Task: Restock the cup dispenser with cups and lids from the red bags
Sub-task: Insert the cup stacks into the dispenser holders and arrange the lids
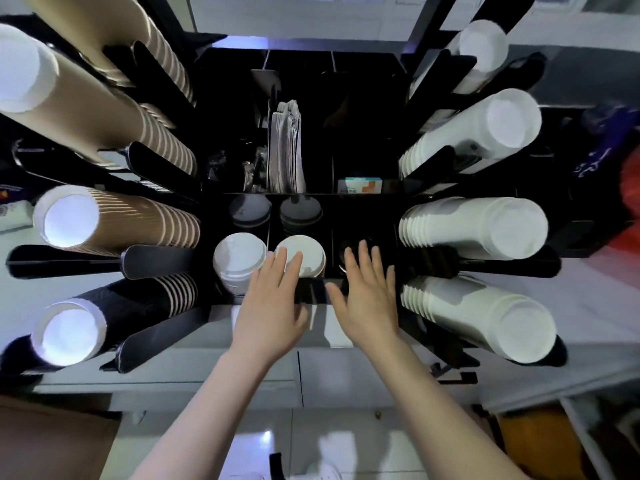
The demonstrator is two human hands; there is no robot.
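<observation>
Under the flat left hand point(273, 303), white lids point(304, 254) could tip if pushed; right hand point(370, 292) holds nothing.

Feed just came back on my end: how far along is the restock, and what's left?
Mostly stocked: the brown cup stacks on the left and white cup stacks on the right look full, and the white lids sit high. In hand: nothing; left hand and right hand are open over the front lid slots. Left: the black lids slot looks low.
</observation>
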